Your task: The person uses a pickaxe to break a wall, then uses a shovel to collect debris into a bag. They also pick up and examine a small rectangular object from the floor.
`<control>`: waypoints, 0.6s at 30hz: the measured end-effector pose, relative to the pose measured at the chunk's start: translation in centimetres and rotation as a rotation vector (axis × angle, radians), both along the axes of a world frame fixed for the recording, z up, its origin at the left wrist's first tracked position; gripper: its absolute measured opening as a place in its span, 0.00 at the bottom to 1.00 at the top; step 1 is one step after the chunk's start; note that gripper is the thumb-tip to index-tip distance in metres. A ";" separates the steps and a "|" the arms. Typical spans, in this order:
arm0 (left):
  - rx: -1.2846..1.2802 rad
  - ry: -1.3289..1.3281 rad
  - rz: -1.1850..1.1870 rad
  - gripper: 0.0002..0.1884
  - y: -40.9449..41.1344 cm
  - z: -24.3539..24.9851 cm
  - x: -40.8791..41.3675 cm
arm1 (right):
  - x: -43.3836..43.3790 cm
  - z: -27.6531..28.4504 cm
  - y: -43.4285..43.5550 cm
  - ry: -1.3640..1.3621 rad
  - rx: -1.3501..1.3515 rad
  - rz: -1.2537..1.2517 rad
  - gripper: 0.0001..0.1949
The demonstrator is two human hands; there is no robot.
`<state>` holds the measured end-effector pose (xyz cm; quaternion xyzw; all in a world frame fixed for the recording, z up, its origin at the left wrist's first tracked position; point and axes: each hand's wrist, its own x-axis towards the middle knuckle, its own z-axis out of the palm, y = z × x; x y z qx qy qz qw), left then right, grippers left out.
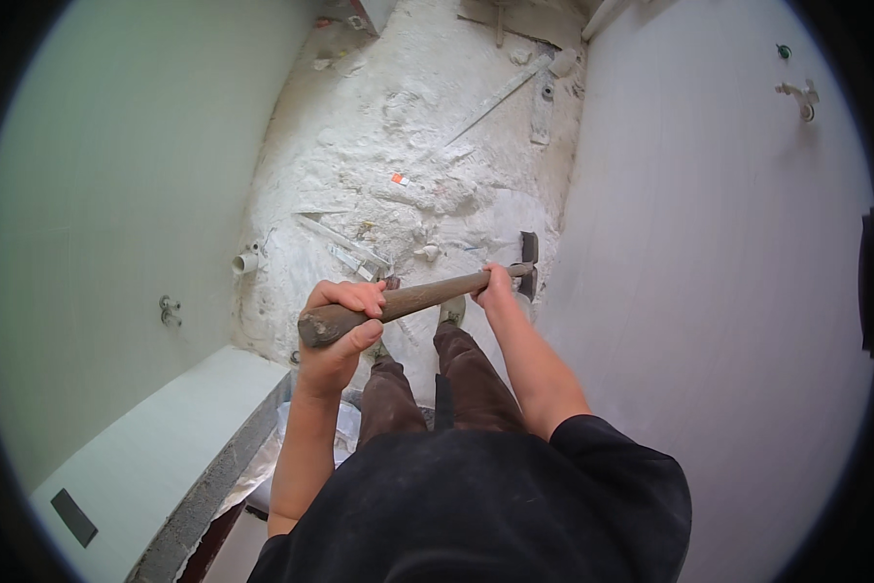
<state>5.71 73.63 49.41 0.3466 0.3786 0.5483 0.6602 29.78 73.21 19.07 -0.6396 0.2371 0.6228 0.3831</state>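
My left hand is wrapped around the thick butt end of a long wooden tool handle. Farther along, close to the tool's head, my right hand grips the same handle. The dark metal head is at the right, beside the foot of the right-hand wall; whether it belongs to a hoe or another long-handled tool I cannot tell. The handle slants across in front of my legs, above a floor coated in white plaster dust and rubble. My shoes are partly hidden below it.
Plastered walls rise at left and right. A pipe stub and valve fittings project on the left, a tap on the right. Metal strips and an orange-white packet lie ahead. A ledge borders the lower left.
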 end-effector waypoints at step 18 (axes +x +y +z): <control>0.320 0.438 0.043 0.11 -1.4 11.2 -1.1 | -9.4 8.5 3.2 0.265 0.450 0.401 0.12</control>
